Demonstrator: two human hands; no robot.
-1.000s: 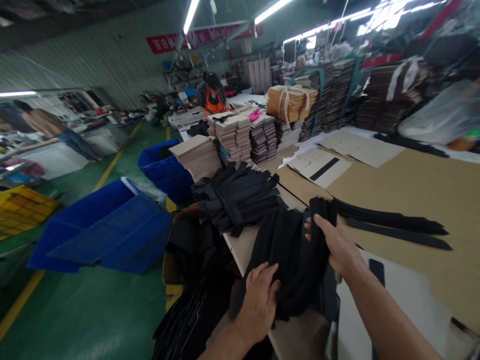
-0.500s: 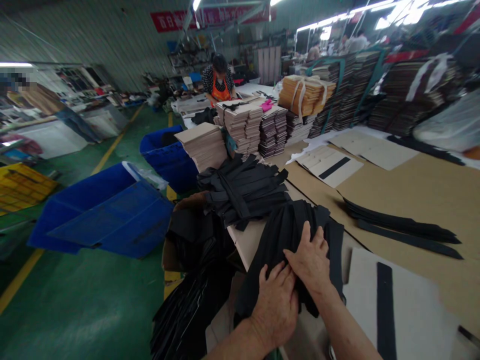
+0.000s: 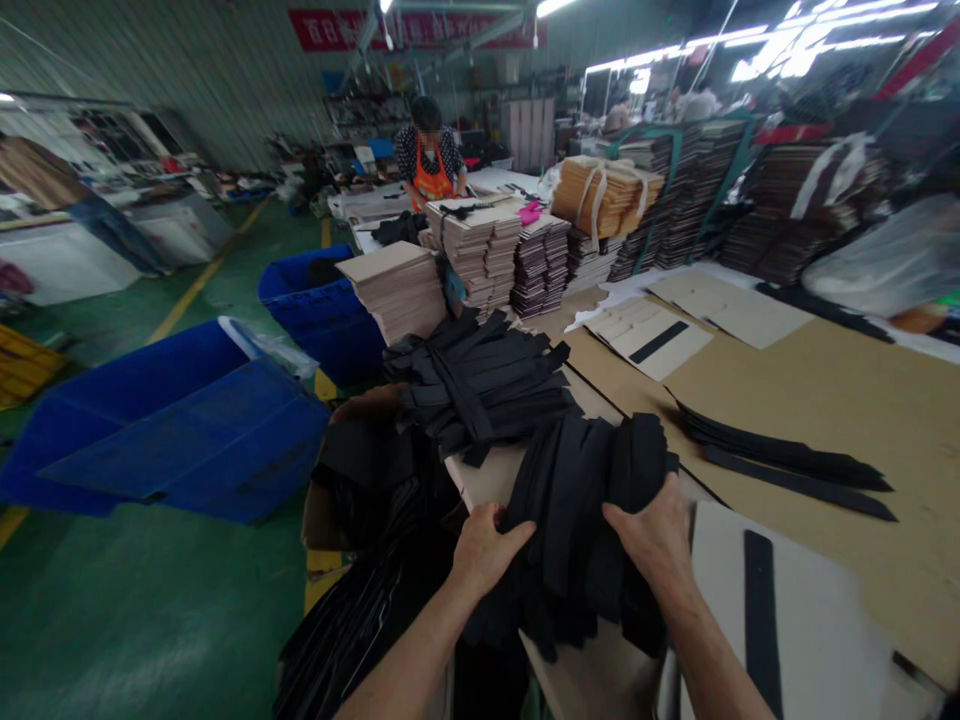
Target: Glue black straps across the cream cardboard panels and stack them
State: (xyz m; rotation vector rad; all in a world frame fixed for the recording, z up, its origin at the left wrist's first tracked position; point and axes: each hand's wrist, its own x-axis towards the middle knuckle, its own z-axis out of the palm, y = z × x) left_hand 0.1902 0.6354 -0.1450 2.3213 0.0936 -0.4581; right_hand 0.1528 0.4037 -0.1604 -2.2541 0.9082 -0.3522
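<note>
A thick pile of black fabric strips (image 3: 574,510) lies on the table edge in front of me. At its left side my left hand (image 3: 486,548) is closed round the strips, thumb on top and the other fingers tucked under. On the right side my right hand (image 3: 654,530) grips the same pile, its thumb over the strips and its fingertips hidden. Just beyond lies a second heap of black strips (image 3: 487,380). Right of my right hand sits a pale board (image 3: 810,600) with one black strip (image 3: 761,610) lying on it.
Loose black strips (image 3: 787,455) lie on the brown tabletop (image 3: 840,400). A carton of black material (image 3: 367,470) stands left of the table, near blue bins (image 3: 180,430). Stacked boards (image 3: 480,255) line the back. A person in an orange apron (image 3: 433,180) works at the far end.
My hands were lying close together on top of the strips. They have moved apart to the pile's two sides and closed on it. The view has shifted slightly.
</note>
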